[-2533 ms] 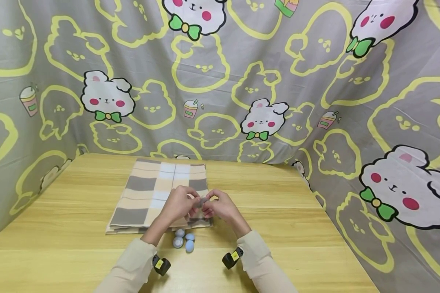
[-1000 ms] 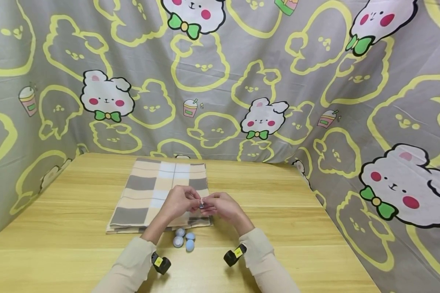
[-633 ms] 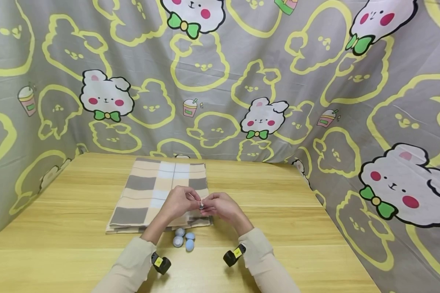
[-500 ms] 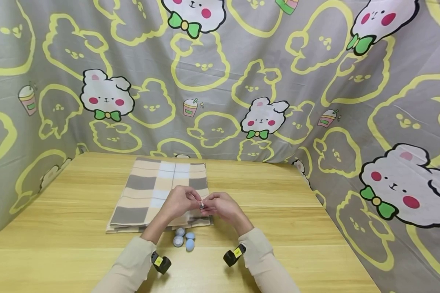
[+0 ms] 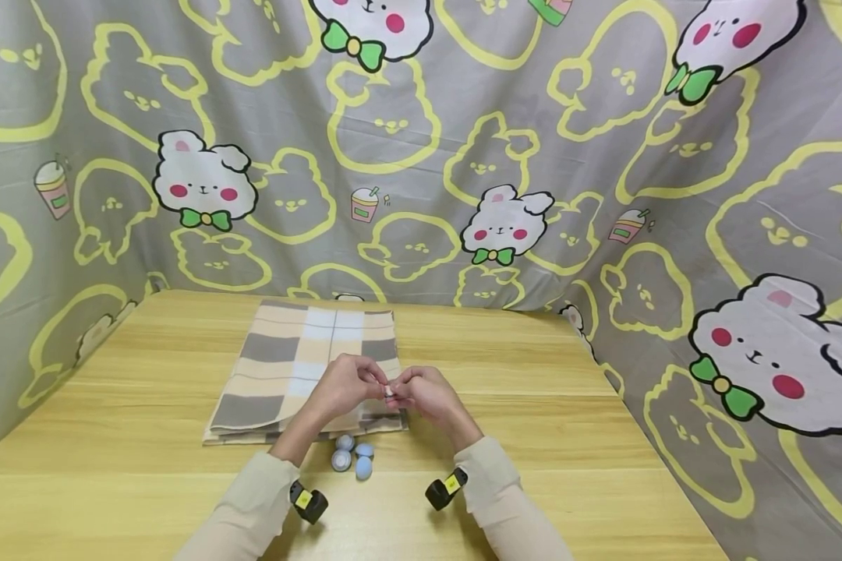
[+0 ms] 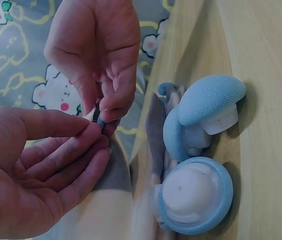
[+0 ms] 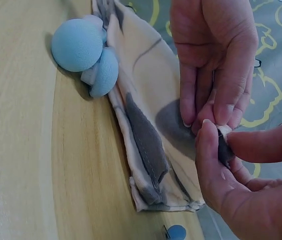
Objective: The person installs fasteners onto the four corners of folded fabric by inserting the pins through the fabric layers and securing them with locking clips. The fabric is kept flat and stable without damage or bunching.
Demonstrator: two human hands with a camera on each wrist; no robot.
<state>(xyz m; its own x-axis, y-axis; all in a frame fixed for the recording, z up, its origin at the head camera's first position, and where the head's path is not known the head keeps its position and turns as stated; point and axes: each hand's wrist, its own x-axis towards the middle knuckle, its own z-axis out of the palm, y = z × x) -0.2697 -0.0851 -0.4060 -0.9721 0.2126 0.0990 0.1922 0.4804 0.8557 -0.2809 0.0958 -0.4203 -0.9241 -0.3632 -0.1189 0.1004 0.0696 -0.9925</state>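
Observation:
My left hand and right hand meet over the near right part of a folded plaid blanket. Between their fingertips they pinch a small dark grey and white piece. Fingers cover most of it, and I cannot tell its kind. In the left wrist view a speck of blue shows at the same fingertips. Several light blue, mushroom-shaped clips with white undersides lie on the table at the blanket's near edge. Up close, one clip has its white base turned up; another clip shows its ribbed blue cap.
A light wooden table spreads out around the blanket. Grey curtains with cartoon bears and rabbits hang behind it and at both sides. A small round blue thing lies beyond the blanket's corner. Black cameras are strapped to both wrists.
Earlier a grey bit showed between the fingertips; now a white part shows there. My right hand's fingers have drawn closer to the left's. Blanket and clips have stayed put.

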